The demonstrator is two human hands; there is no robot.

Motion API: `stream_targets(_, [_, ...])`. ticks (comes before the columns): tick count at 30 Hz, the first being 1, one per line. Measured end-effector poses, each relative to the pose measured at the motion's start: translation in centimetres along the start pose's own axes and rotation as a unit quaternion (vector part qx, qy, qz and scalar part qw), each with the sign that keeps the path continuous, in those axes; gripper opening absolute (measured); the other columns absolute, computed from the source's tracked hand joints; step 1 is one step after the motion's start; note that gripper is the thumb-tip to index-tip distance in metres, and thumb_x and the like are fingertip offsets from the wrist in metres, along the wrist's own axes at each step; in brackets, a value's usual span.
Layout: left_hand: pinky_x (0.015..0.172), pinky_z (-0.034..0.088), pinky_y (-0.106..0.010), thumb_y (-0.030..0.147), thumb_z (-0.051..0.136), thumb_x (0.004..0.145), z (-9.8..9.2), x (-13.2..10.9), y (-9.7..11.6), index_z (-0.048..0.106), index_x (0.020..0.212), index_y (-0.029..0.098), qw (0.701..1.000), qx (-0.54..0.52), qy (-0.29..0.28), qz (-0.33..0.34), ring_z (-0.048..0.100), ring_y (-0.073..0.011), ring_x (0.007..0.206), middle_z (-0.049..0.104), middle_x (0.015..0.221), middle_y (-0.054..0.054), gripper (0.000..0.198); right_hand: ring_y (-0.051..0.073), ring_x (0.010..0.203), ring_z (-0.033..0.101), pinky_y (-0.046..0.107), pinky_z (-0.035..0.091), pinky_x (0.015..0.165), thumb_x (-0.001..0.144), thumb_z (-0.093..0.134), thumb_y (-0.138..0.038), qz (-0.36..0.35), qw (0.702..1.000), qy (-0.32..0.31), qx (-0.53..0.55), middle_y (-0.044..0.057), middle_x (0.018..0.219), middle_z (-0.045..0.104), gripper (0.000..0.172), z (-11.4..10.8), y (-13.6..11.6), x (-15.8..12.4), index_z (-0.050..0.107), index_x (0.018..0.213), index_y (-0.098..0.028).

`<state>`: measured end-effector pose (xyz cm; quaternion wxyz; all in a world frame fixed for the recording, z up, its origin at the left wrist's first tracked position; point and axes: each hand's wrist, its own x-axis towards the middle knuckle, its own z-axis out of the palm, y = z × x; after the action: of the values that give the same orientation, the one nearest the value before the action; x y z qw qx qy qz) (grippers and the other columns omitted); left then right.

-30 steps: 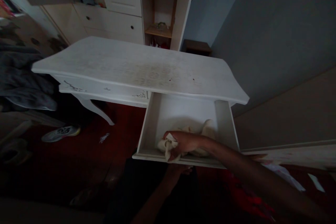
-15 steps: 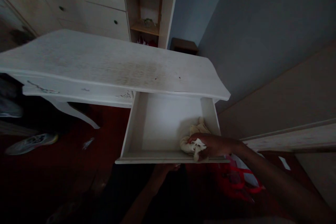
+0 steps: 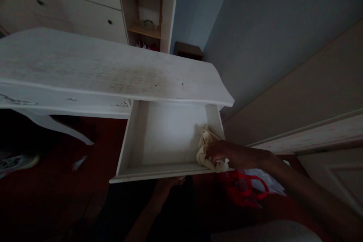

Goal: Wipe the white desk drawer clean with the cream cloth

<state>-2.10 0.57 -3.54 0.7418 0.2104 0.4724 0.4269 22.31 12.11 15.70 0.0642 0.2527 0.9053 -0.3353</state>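
A white drawer (image 3: 167, 136) is pulled out from a white table (image 3: 195, 79) with a stained top. In the drawer's front right corner my right hand (image 3: 222, 152) is closed on a crumpled cream cloth (image 3: 205, 140), which rests against the right side and front panel. My left hand (image 3: 167, 187) is under the drawer's front edge; the panel and the dark hide most of its fingers, so its grip cannot be made out.
A white cabinet (image 3: 90, 19) with an open shelf section stands behind the table. On the red floor lie a red-handled bag (image 3: 246, 187) at the right and a shoe (image 3: 17, 163) at the far left. A grey wall (image 3: 269, 34) closes off the right.
The view has swung right, so the table and drawer appear further left. My right hand has shifted with the cloth against the drawer's right side. My left hand stays under the front edge.
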Motion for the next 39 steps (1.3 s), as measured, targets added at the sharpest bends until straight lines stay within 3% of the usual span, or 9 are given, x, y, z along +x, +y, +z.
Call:
stream_targets(5, [0.086,0.058,-0.050,0.054,0.087,0.049,0.1,0.3,-0.1,0.078,0.082,0.012,1.000,-0.010,0.011,0.000,0.073,-0.0339,0.084,0.078,0.084,-0.013,0.054,0.022,0.130,0.054,0.043,0.041,0.112,0.080,0.050,0.004,-0.011,0.995,0.061,-0.084,0.008,0.130,0.066,0.048,1.3,0.3,-1.0,0.069,0.114,-0.025])
stream_targets(9, [0.088,0.057,-0.050,0.055,0.087,0.049,0.1,0.3,-0.3,0.078,0.079,0.011,1.000,-0.006,0.013,-0.011,0.074,-0.0334,0.081,0.078,0.081,-0.013,0.054,0.022,0.141,0.042,0.047,0.033,0.118,0.089,0.047,0.001,0.025,0.976,0.117,-0.180,0.012,0.146,0.054,0.050,2.2,2.4,-1.8,0.061,0.130,-0.024])
stream_targets(12, [0.087,0.058,-0.049,0.053,0.087,0.050,0.3,0.2,-0.2,0.077,0.078,0.011,1.000,-0.020,0.017,-0.013,0.074,-0.0322,0.079,0.078,0.080,-0.013,0.051,0.024,0.143,0.039,0.050,0.033,0.118,0.092,0.052,-0.006,0.024,0.966,0.134,-0.220,0.013,0.149,0.051,0.044,2.1,4.5,-1.9,0.060,0.131,-0.024])
stream_targets(18, [0.078,0.060,-0.047,0.048,0.090,0.046,0.7,-0.1,0.4,0.073,0.077,0.011,0.999,-0.034,0.040,-0.014,0.074,-0.0319,0.076,0.077,0.080,-0.012,0.051,0.021,0.144,0.037,0.051,0.032,0.118,0.092,0.050,-0.005,0.005,0.951,0.188,-0.247,0.007,0.147,0.053,0.041,0.0,8.4,-0.6,0.064,0.124,-0.027])
stream_targets(23, [0.077,0.061,-0.046,0.051,0.090,0.047,0.6,-0.2,0.4,0.073,0.080,0.011,0.999,-0.024,0.035,-0.006,0.074,-0.0308,0.076,0.077,0.082,-0.013,0.054,0.022,0.146,0.034,0.049,0.034,0.118,0.073,0.044,0.011,0.025,0.940,0.214,-0.266,0.011,0.149,0.050,0.063,-3.0,10.5,1.4,0.063,0.124,-0.021])
stream_targets(27, [0.080,0.061,-0.046,0.055,0.090,0.045,0.5,-0.2,0.3,0.074,0.084,0.011,0.999,-0.030,0.042,-0.003,0.074,-0.0312,0.078,0.077,0.084,-0.014,0.061,0.022,0.144,0.037,0.047,0.037,0.116,0.068,0.043,0.010,0.055,0.937,0.225,-0.262,0.010,0.149,0.050,0.069,-4.1,10.7,1.5,0.061,0.126,-0.021])
stream_targets(32, [0.078,0.062,-0.046,0.053,0.091,0.043,0.5,-0.2,0.3,0.075,0.079,0.010,0.998,-0.038,0.041,-0.008,0.074,-0.0312,0.076,0.077,0.081,-0.013,0.058,0.026,0.140,0.044,0.049,0.043,0.111,0.074,0.049,0.000,0.071,0.930,0.305,-0.191,0.013,0.150,0.048,0.058,-2.1,10.5,-0.3,0.055,0.128,-0.021])
stream_targets(39, [0.080,0.061,-0.045,0.051,0.090,0.050,0.6,-0.5,0.6,0.077,0.085,0.012,0.999,-0.035,0.029,-0.007,0.074,-0.0297,0.080,0.078,0.084,-0.012,0.053,0.025,0.135,0.049,0.047,0.044,0.109,0.084,0.048,-0.012,0.109,0.918,0.367,-0.104,0.013,0.146,0.053,0.046,3.5,8.0,-3.1,0.052,0.127,-0.027])
